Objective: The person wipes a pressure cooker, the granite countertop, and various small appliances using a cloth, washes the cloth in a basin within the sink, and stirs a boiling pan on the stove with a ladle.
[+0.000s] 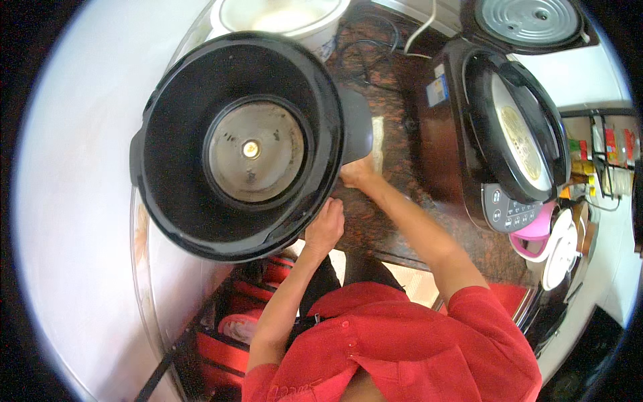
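Observation:
A black electric cooker body without a lid stands at the left end of the counter, its open top facing me. Its inner pot is out, so the round metal heating plate with dark stains shows at the bottom. My left hand is at the cooker's near right side, below the rim, with curled fingers. Farther along, my right hand reaches in below the grey side part. The cooker hides the fingers of my right hand, and I cannot see what either hand grips.
A second, brown cooker with a black-handled lid stands to the right on the dark speckled countertop. Behind are a white bucket and a dark cable. A pink-handled item and white lids sit far right. A white wall borders the left.

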`<state>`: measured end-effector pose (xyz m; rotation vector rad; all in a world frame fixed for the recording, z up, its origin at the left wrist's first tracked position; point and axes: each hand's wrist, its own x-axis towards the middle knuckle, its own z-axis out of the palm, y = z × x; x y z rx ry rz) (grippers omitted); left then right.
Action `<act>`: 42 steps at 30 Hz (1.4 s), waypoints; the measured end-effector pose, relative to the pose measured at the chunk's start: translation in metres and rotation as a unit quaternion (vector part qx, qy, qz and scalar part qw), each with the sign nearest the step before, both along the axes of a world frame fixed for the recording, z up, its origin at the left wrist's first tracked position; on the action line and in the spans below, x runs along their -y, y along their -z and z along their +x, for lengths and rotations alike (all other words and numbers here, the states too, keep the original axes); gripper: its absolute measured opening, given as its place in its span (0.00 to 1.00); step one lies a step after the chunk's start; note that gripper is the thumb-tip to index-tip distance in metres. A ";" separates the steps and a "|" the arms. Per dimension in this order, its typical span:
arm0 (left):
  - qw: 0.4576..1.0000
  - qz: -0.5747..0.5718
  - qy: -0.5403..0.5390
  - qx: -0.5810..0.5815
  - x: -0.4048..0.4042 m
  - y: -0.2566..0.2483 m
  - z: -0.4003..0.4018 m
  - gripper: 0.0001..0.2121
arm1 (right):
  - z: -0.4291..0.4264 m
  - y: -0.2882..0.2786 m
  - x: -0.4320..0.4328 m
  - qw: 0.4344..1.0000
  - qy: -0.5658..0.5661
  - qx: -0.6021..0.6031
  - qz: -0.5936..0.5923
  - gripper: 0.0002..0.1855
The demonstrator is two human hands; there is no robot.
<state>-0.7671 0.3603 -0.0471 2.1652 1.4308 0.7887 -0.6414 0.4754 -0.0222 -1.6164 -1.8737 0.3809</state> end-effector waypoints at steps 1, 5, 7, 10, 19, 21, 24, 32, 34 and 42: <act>1.000 -0.013 -0.002 0.008 -0.001 -0.001 0.001 0.04 | 0.013 0.000 -0.018 0.987 -0.086 0.097 -0.093 0.30; 0.998 0.049 0.029 -0.002 -0.006 -0.013 0.003 0.04 | 0.046 0.044 -0.087 0.982 -0.094 -0.060 -0.155 0.36; 0.994 -0.011 -0.040 0.103 0.010 -0.022 -0.008 0.04 | 0.038 0.045 -0.089 0.988 -0.066 0.123 -0.064 0.38; 0.974 -0.056 -0.152 0.159 0.036 -0.044 -0.038 0.03 | 0.029 0.053 -0.056 0.996 -0.038 0.031 -0.081 0.35; 0.802 -0.011 -0.435 0.411 0.028 -0.094 -0.141 0.05 | 0.017 0.032 0.126 0.969 -0.185 0.162 0.034 0.16; 0.800 0.045 -0.460 0.381 0.012 -0.118 -0.155 0.07 | 0.022 0.019 0.154 0.968 -0.229 0.104 -0.007 0.15; 0.828 0.101 -0.425 0.352 -0.014 -0.157 -0.162 0.10 | 0.036 0.009 0.173 0.971 -0.234 -0.006 -0.039 0.12; 0.932 0.131 -0.297 0.162 -0.113 -0.212 -0.193 0.10 | 0.084 -0.097 0.122 0.871 0.050 -0.430 -0.234 0.12; 0.950 0.132 -0.256 0.126 -0.121 -0.227 -0.181 0.09 | 0.072 -0.132 0.093 0.867 0.062 -0.473 -0.146 0.12; 0.979 0.080 0.066 -0.175 -0.061 -0.229 -0.044 0.24 | -0.003 -0.145 0.024 0.912 0.063 -0.404 -0.002 0.18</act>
